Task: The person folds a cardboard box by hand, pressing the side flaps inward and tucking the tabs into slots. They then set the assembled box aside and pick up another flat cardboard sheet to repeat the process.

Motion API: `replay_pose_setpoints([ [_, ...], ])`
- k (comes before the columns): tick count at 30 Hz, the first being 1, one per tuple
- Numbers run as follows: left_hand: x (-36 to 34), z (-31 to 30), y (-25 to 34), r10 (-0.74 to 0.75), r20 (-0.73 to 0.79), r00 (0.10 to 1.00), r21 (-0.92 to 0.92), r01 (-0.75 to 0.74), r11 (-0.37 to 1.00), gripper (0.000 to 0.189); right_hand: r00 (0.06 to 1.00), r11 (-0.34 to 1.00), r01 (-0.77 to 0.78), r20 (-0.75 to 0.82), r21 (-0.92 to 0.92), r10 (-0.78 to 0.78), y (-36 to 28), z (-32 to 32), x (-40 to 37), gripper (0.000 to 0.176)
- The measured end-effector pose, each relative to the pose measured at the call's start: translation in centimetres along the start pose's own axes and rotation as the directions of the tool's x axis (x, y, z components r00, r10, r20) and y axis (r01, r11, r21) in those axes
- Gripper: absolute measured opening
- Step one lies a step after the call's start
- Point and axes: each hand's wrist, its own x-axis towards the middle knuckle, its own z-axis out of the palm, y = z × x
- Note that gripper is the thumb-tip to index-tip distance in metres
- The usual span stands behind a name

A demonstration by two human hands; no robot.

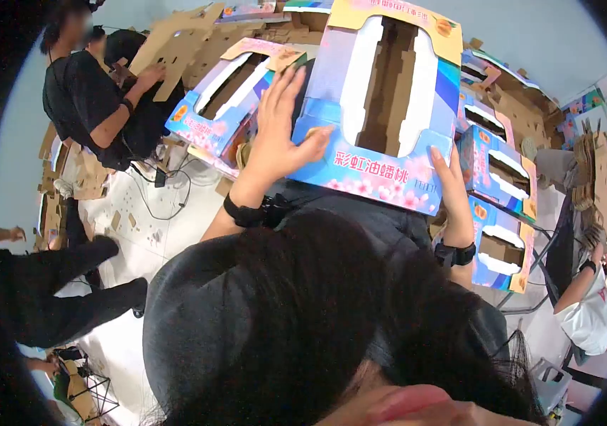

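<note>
The left hand (280, 128) is laid at the near left side of the printed carton (388, 106), its fingers extended and slightly parted, its thumb set apart toward the near panel. By the right hand (452, 184), the near right corner is touched with extended digits; whether anything is pinched cannot be told, since part of that hand is hidden. A dark wristband is worn on each wrist. The carton is held above the lap (360, 192), its long opening facing up and flanked by white flaps (363, 85).

The left side is crowded by a second carton (236, 121), near the left fingers. On the right, an upper carton (498, 167) and a lower carton (498, 245) are placed close beside the right hand and wrist, so little room is left there. The near edge of the held carton is bordered by the lap, and more cardboard is spread beyond its far end.

Farther left, a large cardboard sheet (175, 42) is held by a person in black (87, 99); cables (175, 202) are strewn on the pale floor (115, 206). At far right, stacked cardboard pieces (591, 163) are seen near a person in white (591, 312).
</note>
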Motion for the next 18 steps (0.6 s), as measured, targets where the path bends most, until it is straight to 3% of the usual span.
replay_pose_setpoints([
  [3, -1.0, -0.4, -2.5, -0.196, 0.148, 0.969, 0.003, 0.198, 0.980, 0.101, 1.000, 0.994, -0.014, 0.004, 0.113, 0.014, 0.2, 0.1, -0.2, 0.060],
  [7, -1.8, -0.9, -5.3, -0.361, 0.472, 0.805, 0.083, 0.367, 0.927, 0.099, 1.000, 0.979, 0.004, -0.006, 0.202, -0.003, 0.7, 0.1, -0.1, 0.059],
  [11, -2.8, 1.1, -7.4, -0.325, 0.556, 0.765, -0.154, 0.479, 0.864, 0.087, 0.999, 0.971, 0.043, -0.005, 0.237, -0.043, 1.5, -0.2, 0.4, 0.057],
  [13, -4.0, 2.7, -8.4, -0.175, 0.501, 0.848, -0.352, 0.384, 0.853, 0.081, 1.000, 0.967, 0.020, -0.018, 0.253, -0.016, 0.8, 0.3, 0.1, 0.058],
  [18, -3.9, 4.3, -8.3, -0.194, 0.403, 0.894, -0.495, 0.391, 0.776, 0.069, 0.998, 0.969, 0.054, -0.003, 0.242, -0.055, 2.0, -0.4, 0.8, 0.062],
])
